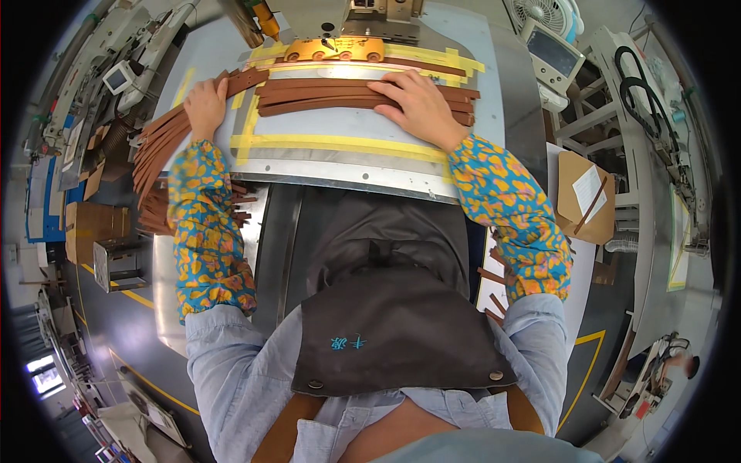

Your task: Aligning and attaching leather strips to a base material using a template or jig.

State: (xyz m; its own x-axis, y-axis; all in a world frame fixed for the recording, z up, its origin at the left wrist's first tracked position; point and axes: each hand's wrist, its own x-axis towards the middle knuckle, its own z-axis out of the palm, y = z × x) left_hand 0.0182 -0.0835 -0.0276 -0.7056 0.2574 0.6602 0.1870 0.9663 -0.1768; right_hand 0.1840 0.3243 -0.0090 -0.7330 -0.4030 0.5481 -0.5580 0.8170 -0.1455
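Note:
My left hand (206, 108) is closed over a fanned bundle of brown leather-like strips (160, 150), which hangs over the left side of the worktable. The upper ends of that bundle pass my thumb and reach the work area. My right hand (421, 106) lies across the right part of a flat stack of brown strips (316, 99), fingers apart and pointing left. Beyond the stack, an orange guide plate (333, 51) with round knobs sits under the machine head (378, 29), brightly lit. A brown strip (424, 67) runs to its right.
Yellow tape (340, 143) marks the pale worktable (355, 163). A control screen (552, 52) and a fan (544, 15) stand at far right. Loose strips lie on a white surface (488, 289) beside my right forearm. A cardboard box (96, 231) and stool (117, 266) are at left.

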